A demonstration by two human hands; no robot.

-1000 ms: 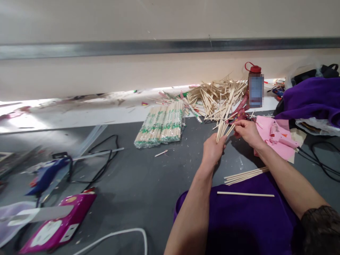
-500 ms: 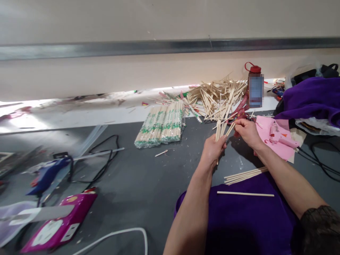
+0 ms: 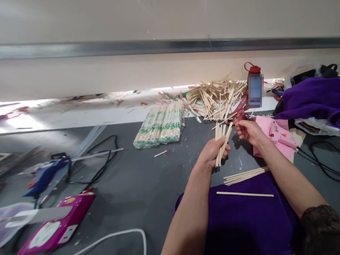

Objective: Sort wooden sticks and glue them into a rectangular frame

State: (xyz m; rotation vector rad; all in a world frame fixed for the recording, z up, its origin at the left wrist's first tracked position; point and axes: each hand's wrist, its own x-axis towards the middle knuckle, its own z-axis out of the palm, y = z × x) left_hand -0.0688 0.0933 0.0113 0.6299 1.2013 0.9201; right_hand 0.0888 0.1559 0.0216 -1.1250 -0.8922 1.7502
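My left hand (image 3: 212,153) is closed round a small bunch of wooden sticks (image 3: 221,141) that stand up out of the fist over the grey floor. My right hand (image 3: 248,131) is just right of the sticks' upper ends, fingers curled in a pinch, with the tip of one stick at its fingertips. Behind both hands lies a loose heap of the same sticks (image 3: 216,97). A few more sticks (image 3: 245,174) lie on the floor by my right forearm, and a single stick (image 3: 244,194) rests on the purple cloth (image 3: 247,219) over my lap.
Wrapped packs of chopsticks (image 3: 159,125) lie left of the hands. A red-capped bottle (image 3: 255,86) stands behind the heap. A pink sheet with a pink glue gun (image 3: 278,136) lies at right, by purple cloth (image 3: 313,99). A blue glue gun (image 3: 45,173), black cables and a magenta power strip (image 3: 57,226) lie at left.
My left hand has dropped slightly and tilted, so more of the sticks shows below the fist. My right hand has drawn a little away to the right of the bunch.
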